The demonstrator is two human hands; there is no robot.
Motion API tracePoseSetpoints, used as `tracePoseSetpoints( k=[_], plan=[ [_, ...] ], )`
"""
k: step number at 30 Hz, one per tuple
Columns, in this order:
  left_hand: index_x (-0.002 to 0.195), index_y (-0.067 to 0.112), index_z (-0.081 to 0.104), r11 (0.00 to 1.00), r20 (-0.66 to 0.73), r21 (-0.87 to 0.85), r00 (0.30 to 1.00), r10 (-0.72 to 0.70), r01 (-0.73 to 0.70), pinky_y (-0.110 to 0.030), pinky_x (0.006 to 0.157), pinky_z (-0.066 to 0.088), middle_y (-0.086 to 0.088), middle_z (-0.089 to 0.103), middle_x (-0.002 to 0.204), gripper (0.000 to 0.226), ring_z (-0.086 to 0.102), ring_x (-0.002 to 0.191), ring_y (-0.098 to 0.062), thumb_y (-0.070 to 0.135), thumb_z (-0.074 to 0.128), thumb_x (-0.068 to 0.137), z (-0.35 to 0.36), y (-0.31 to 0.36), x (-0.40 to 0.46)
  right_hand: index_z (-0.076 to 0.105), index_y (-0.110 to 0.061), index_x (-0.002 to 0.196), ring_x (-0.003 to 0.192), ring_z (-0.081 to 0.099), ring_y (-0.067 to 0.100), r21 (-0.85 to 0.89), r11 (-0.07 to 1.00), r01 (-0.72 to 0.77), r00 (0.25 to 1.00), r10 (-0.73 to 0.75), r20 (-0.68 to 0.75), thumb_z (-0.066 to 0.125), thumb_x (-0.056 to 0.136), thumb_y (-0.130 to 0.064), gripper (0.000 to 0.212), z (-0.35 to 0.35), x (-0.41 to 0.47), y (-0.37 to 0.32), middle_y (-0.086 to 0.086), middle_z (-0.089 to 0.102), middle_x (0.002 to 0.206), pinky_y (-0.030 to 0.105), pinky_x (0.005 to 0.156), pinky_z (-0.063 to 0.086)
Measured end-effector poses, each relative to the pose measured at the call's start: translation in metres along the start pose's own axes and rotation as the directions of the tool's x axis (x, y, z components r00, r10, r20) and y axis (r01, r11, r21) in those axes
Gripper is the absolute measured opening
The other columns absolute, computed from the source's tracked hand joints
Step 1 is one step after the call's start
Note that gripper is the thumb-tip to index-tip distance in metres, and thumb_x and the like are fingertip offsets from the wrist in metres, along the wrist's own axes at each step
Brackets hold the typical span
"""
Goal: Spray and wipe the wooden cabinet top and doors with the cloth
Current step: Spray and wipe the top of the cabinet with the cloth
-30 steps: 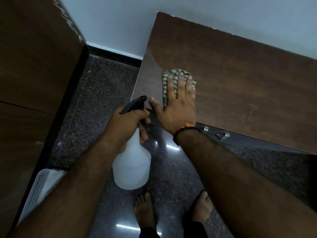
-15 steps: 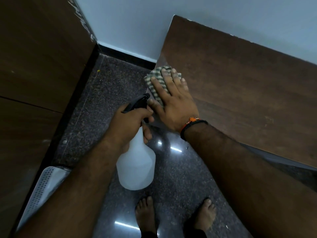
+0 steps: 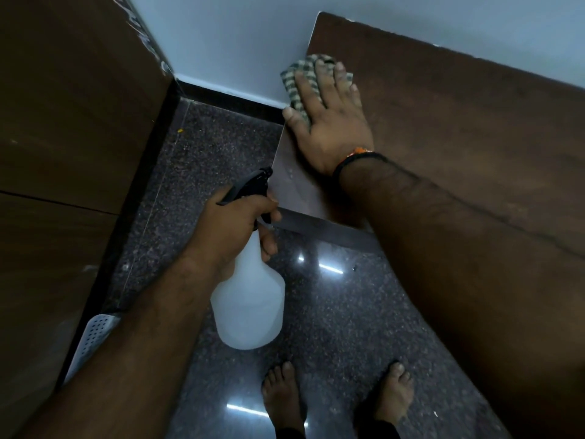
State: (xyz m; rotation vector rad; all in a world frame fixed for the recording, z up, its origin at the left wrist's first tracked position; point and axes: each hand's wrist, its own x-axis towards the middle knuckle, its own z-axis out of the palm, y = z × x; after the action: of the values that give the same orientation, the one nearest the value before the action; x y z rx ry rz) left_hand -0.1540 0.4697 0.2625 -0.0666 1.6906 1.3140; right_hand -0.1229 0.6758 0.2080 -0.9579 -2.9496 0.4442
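Note:
The dark wooden cabinet top (image 3: 459,128) fills the right side and runs against the white wall. My right hand (image 3: 329,115) lies flat with straight fingers on a checked cloth (image 3: 299,79), pressing it onto the top near its far left corner. The cloth's edge hangs slightly past the cabinet's left edge. My left hand (image 3: 234,226) grips the black trigger head of a white spray bottle (image 3: 250,305), held above the floor just left of the cabinet's front corner. The cabinet doors are hidden below the top.
A tall dark wooden panel (image 3: 69,122) stands at the left, leaving a narrow strip of speckled granite floor (image 3: 202,160) between it and the cabinet. A white perforated object (image 3: 91,337) leans at the panel's foot. My bare feet (image 3: 285,397) stand on the floor.
My right hand slid the cloth across the top, first left to the cabinet's edge and then away from me toward the wall corner. The left hand and bottle stayed roughly in place.

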Motion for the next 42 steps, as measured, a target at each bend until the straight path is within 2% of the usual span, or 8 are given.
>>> tracePoseSetpoints(
  k=[4,8,14,17,23,26,34,42],
  plan=[
    [0.095,-0.001,0.067,1.0,-0.006,-0.021,1.0,-0.007,0.007,-0.03,0.043,0.044,-0.01,0.067,0.071,0.009,0.051,0.035,-0.025,0.007,0.065,0.09,-0.001,0.002,-0.003,0.016,-0.027,0.16,0.154,-0.003,0.028,0.006,0.999,0.034,0.999,-0.034,0.021,0.024,0.103,-0.057,0.064,0.0,-0.012,-0.005,0.006,0.006,0.168,0.045,0.125,0.0],
    [0.099,-0.002,0.066,1.0,-0.014,-0.012,1.0,-0.003,0.003,-0.03,0.043,0.044,-0.012,0.067,0.075,0.013,0.051,0.036,-0.026,0.008,0.065,0.091,-0.003,-0.002,-0.007,0.023,-0.025,0.159,0.154,0.002,0.029,0.023,0.995,0.096,0.995,-0.096,-0.013,0.026,0.101,-0.057,0.066,0.008,-0.039,-0.017,0.007,0.013,0.167,0.047,0.125,0.004],
    [0.095,0.001,0.067,1.0,-0.036,-0.008,0.999,-0.005,0.005,-0.032,0.042,0.046,-0.013,0.068,0.074,0.009,0.052,0.038,-0.028,0.008,0.064,0.092,-0.003,-0.012,-0.015,0.032,-0.024,0.156,0.153,0.011,0.034,0.018,0.975,0.221,0.975,-0.221,-0.006,0.033,0.101,-0.052,0.061,0.021,-0.069,-0.029,0.01,0.022,0.165,0.052,0.124,0.01],
    [0.095,0.001,0.067,1.0,-0.045,-0.014,0.999,-0.016,0.015,-0.032,0.041,0.046,-0.012,0.068,0.071,0.008,0.052,0.037,-0.028,0.007,0.064,0.092,0.003,-0.02,-0.021,0.037,-0.021,0.154,0.151,0.018,0.038,0.035,0.952,0.304,0.953,-0.304,-0.001,0.027,0.099,-0.049,0.063,0.022,-0.08,-0.026,0.011,0.028,0.162,0.054,0.122,0.014],
    [0.094,0.002,0.068,1.0,-0.03,0.0,0.999,-0.031,0.031,-0.034,0.044,0.046,-0.014,0.068,0.074,0.008,0.051,0.04,-0.03,0.007,0.063,0.092,0.022,-0.036,-0.036,0.045,-0.021,0.15,0.147,0.027,0.041,0.065,0.883,0.465,0.884,-0.467,0.005,0.032,0.095,-0.038,0.059,0.017,-0.103,-0.009,0.014,0.037,0.158,0.055,0.12,0.02],
    [0.102,0.0,0.068,0.999,-0.03,0.015,0.999,-0.028,0.029,-0.037,0.046,0.048,-0.014,0.069,0.076,0.013,0.052,0.042,-0.032,0.008,0.064,0.093,0.034,-0.04,-0.042,0.049,-0.022,0.148,0.146,0.031,0.041,0.054,0.853,0.519,0.852,-0.522,0.042,0.032,0.097,-0.038,0.056,0.015,-0.111,0.005,0.013,0.04,0.156,0.057,0.119,0.025],
    [0.091,0.002,0.068,0.999,0.016,0.043,1.0,-0.01,0.009,-0.035,0.046,0.044,-0.01,0.067,0.068,0.006,0.051,0.037,-0.029,0.005,0.062,0.093,0.086,-0.043,-0.055,0.057,-0.018,0.139,0.148,0.027,0.039,0.018,0.857,0.515,0.857,-0.514,-0.025,0.052,0.102,-0.032,0.04,0.006,-0.154,0.075,0.013,0.036,0.158,0.055,0.12,0.025],
    [0.094,0.002,0.068,0.994,0.109,0.112,0.994,-0.016,0.004,-0.033,0.045,0.044,-0.008,0.068,0.066,0.007,0.051,0.035,-0.027,0.006,0.062,0.093,0.167,-0.05,-0.069,0.044,-0.027,0.149,0.149,0.027,0.033,-0.039,0.929,0.369,0.928,-0.37,-0.046,0.046,0.103,-0.037,0.047,-0.016,-0.213,0.159,0.007,0.034,0.161,0.058,0.119,0.021]
  ],
)
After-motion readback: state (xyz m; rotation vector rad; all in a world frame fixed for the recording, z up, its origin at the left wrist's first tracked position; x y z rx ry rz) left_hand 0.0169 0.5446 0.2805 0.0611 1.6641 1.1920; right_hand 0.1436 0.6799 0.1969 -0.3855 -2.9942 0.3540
